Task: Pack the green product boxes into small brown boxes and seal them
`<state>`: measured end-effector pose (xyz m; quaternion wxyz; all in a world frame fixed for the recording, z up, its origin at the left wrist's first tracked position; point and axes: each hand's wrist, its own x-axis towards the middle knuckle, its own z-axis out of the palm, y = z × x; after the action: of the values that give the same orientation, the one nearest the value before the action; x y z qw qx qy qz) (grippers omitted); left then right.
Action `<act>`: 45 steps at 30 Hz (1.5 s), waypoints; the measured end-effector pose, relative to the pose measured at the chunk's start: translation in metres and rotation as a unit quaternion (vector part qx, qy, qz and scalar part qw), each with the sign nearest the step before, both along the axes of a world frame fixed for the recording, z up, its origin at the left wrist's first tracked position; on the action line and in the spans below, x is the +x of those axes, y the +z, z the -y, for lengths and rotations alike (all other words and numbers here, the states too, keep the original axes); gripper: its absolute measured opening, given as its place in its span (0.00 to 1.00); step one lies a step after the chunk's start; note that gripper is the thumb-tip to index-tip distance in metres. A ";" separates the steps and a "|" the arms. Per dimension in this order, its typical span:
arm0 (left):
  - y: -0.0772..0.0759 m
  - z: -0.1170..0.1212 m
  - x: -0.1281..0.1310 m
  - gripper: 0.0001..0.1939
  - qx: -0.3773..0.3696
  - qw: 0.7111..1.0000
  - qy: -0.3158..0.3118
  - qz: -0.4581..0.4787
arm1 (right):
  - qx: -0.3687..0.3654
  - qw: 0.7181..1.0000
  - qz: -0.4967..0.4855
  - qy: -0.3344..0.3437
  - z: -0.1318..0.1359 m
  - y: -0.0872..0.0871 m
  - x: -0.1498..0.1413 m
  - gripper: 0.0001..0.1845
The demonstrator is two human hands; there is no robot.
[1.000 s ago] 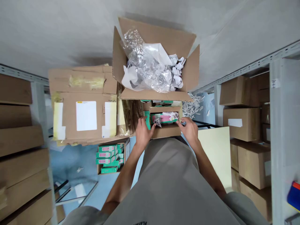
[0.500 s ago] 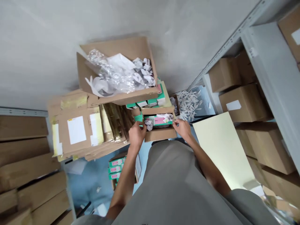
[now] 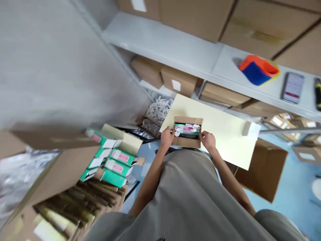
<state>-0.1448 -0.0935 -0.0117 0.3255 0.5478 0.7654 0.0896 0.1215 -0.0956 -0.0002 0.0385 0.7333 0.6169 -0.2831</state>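
Small cardboard box [image 3: 187, 143]: brown, oblong, matt, flaps spread along both long sides; located over the tabletop [image 3: 220, 134] of pale cream board, near its left end; whether its base rests there cannot be told.

Contents: one green carton [image 3: 184, 129] with pink panel, lying lengthwise; crumpled white paper [image 3: 196, 128] at both ends, glossy in places; something dark below.

Left hand [image 3: 167, 138]: fingers drawn narrow, gripping the box's left end. Right hand [image 3: 208, 142]: thumb and fingertips close together, gripping the right end.

Other containers: large open carton [image 3: 59, 172], holding clear crinkled plastic [image 3: 25, 177]; group of green-and-pink cartons [image 3: 119, 157], several with end flaps raised; flattened cardboard [image 3: 82, 201], stacked in ragged layers; open brown box [image 3: 264, 167] below the tabletop's right end.

Surface and room: small white item, blurred, at the tabletop's right corner; white paper strips [image 3: 159, 108], heaped beyond its far left corner; grey metal shelf [image 3: 170, 36] bearing brown boxes, phone [image 3: 293, 87] and orange, blue and yellow holder [image 3: 259, 71] near its front edge; plain grey wall [image 3: 45, 67]; blue floor [image 3: 298, 187].
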 end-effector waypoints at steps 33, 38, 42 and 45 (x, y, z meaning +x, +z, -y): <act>-0.042 -0.114 0.109 0.51 0.109 0.939 -0.303 0.123 | 0.198 0.927 -0.296 -0.115 -0.016 -0.064 0.132 0.33; -0.046 -0.089 0.096 0.21 0.121 0.937 -0.316 0.085 | 0.219 0.949 -0.222 -0.041 0.009 -0.068 0.127 0.13; -0.056 -0.070 0.096 0.18 0.121 0.948 -0.280 0.086 | 0.225 0.963 -0.148 -0.020 0.023 -0.077 0.119 0.16; -0.060 -0.066 0.099 0.19 0.121 0.951 -0.273 0.083 | 0.216 0.971 -0.104 -0.013 0.023 -0.078 0.115 0.18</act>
<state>-0.0459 -0.0275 -0.0719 0.3314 0.7616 0.5403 0.1348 0.2366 -0.1189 -0.0783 -0.1892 0.6989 0.6544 -0.2182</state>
